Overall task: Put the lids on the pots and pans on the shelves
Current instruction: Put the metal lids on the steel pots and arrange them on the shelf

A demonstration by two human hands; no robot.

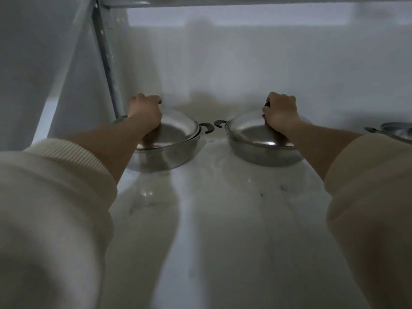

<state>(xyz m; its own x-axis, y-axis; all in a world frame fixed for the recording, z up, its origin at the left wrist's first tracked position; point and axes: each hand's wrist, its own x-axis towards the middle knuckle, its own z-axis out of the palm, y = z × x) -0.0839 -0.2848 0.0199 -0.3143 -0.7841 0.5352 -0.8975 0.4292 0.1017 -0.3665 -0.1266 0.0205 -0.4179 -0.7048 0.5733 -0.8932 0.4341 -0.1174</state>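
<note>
Two shallow steel pans stand side by side at the back of a white shelf [218, 219]. The left pan [169, 156] carries a steel lid [178, 128] that sits slightly tilted on its rim. My left hand [146, 110] is closed over that lid's knob, which it hides. The right pan [256, 153] is covered by its own steel lid [249, 132]. My right hand [281, 112] grips the dark knob on top of this lid. The pans' dark side handles nearly touch between them.
A third steel pan with a dark handle [394, 131] shows at the right edge of the shelf. A metal upright [107, 63] rises behind the left pan. The white back wall stands close behind the pans, and another shelf runs overhead.
</note>
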